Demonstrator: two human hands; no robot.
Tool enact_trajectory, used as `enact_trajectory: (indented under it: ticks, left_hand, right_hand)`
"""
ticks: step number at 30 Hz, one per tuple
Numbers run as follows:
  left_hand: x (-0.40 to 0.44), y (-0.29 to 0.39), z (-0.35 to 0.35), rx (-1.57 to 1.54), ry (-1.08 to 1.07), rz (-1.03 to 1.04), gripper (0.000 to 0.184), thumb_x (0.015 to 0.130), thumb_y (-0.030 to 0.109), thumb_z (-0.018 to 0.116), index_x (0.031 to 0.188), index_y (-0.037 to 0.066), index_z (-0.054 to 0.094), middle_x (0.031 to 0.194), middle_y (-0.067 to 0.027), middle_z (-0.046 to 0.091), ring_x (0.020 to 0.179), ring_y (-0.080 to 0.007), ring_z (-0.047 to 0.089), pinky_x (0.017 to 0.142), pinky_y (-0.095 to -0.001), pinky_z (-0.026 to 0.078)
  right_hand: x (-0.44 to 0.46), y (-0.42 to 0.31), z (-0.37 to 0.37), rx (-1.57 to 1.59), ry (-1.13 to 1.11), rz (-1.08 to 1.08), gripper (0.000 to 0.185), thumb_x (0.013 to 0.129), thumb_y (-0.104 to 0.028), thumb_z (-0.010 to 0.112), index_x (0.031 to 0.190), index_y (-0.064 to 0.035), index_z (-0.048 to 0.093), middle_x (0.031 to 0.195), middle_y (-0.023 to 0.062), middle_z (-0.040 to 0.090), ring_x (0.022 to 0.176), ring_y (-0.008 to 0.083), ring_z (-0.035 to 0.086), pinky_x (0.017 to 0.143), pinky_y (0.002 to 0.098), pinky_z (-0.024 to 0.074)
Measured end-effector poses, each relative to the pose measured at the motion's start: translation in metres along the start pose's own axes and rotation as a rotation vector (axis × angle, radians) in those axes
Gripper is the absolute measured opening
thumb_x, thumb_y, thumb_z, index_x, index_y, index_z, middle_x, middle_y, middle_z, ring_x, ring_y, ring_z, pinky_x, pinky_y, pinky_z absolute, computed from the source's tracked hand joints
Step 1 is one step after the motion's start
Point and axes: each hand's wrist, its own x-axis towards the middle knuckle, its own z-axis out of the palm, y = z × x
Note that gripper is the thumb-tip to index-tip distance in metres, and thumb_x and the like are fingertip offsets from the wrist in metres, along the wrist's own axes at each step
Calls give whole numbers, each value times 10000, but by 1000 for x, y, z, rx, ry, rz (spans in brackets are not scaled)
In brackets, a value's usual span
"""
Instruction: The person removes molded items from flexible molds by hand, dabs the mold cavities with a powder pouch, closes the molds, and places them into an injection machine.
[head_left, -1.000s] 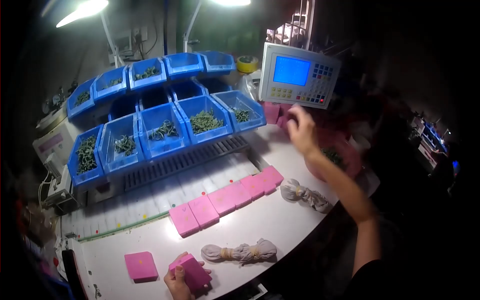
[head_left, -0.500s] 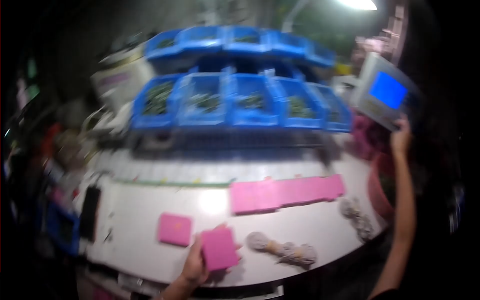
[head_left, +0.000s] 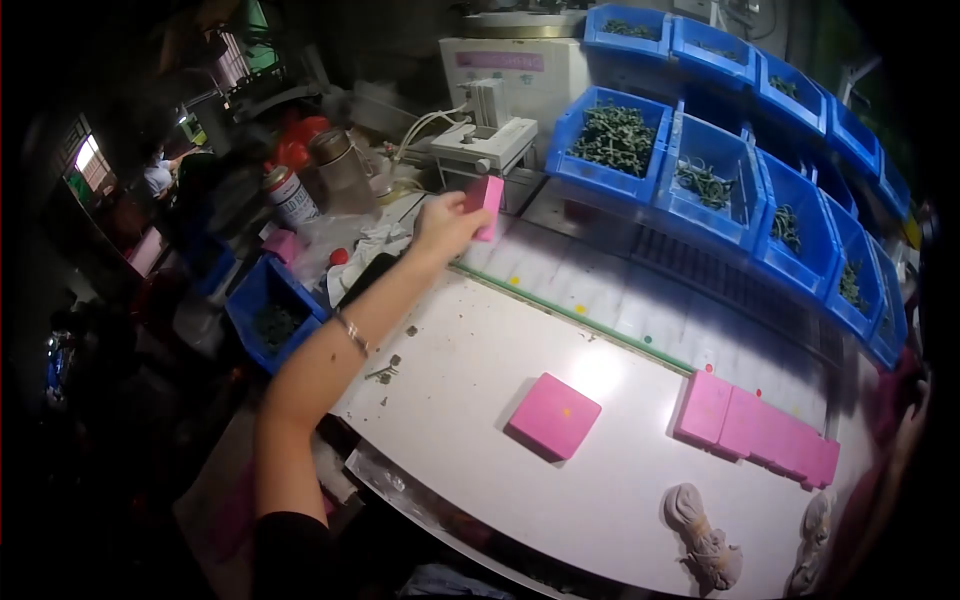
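Note:
My left hand [head_left: 445, 228] is closed on a pink block [head_left: 488, 208], held on edge at the table's far left, close in front of a small white machine with a clamp [head_left: 485, 140]. Another pink block [head_left: 556, 416], square with a yellow dot, lies flat on the white table. At the right, several pink blocks [head_left: 755, 425] stand in a row, touching one another. My right hand [head_left: 912, 408] is at the dark right edge, partly in view; its fingers are too dim to make out.
Blue bins [head_left: 610, 145] with small green pieces stand in two tiers at the back. A green strip [head_left: 600, 322] with coloured dots crosses the white table [head_left: 480, 370]. Rolled grey gloves [head_left: 703, 540] lie at the front right. A spray can [head_left: 290, 195] and a blue bin [head_left: 270, 310] are at left.
The view has turned left. My left hand has carried its pink block from the table's front to the machine. My right hand, earlier at the blue-screened device, is now at the view's edge.

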Motion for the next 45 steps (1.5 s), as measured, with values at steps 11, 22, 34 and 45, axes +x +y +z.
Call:
enact_trajectory:
  ticks: [11,22,34,45]
  left_hand:
    - [91,-57,11,850,132,122,402,620,277,764,900,19,633,959,-176,630,929,-300,607,818,-366,478]
    - [43,-17,123,828,-227,595,318,824,326,609,951,35,615,990,-196,599,917,-347,570,841,-417,449]
    - [75,-47,171,989,-83,621,328,854,310,506,1043,53,583,974,-202,600,995,-351,538,854,-442,420]
    - [-207,46,-101,611,-273,-57,550,916,282,527,1295,-91,385,1145,-197,484,1025,-246,526,886,-328,422]
  right_hand:
    - [-24,-302,33,163,-621,-154,195,768,123,463,931,31,515,1314,223,464,1231,369,435,1009,398,339]
    - [-68,-343,70,393,-807,-170,239,813,40,497,1051,26,514,1257,235,486,1150,400,468,989,419,348]
    - [-78,-337,78,559,-744,-73,275,809,51,466,1081,53,502,1221,254,488,1129,392,484,982,403,366]
    - [-99,-319,94,595,-712,58,264,928,-103,427,1123,58,503,1264,216,483,1171,332,471,1002,383,349]
